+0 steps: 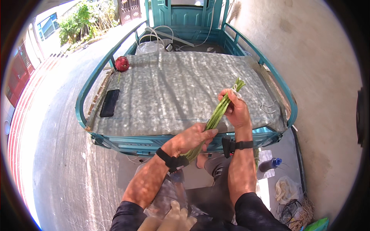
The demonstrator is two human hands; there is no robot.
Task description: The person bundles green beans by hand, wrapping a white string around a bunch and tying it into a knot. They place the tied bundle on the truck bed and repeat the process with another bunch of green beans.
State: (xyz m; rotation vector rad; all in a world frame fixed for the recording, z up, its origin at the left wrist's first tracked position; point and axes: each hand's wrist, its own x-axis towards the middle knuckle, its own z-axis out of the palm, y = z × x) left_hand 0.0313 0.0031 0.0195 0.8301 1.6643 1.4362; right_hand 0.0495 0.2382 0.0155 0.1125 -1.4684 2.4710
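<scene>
While both hands grip it, the bundle of green stalks (216, 115) runs diagonally, cut tips up and to the right, lower end down toward the body, held in the air just above the near edge of the cart bed rather than resting on it. A pale tie or strip seems to sit near the top end; too small to be sure.

Right hand (236, 109): fingers curled shut around the upper part of the bundle, thumb side toward the tips. Likely steadies the top so the stalks stay aligned.

Left hand (191, 138): fingers closed around the lower half, thumb laid along the stalks; the butt ends stick out past the wrist. Two grips well apart keep the long, floppy stalks from splaying.

Each wrist carries a black strap (172, 161).

Behind the bundle: grey woven sheet (169, 92) spread flat over the teal cart bed (86, 92), sun-dappled. On it, far left, a red round fruit (122, 63) and a black flat rectangular object (110, 102), well apart from the hands.

Below right, on the ground: a dark bottle with blue cap (271, 163) and a pale bag (287, 188).
</scene>
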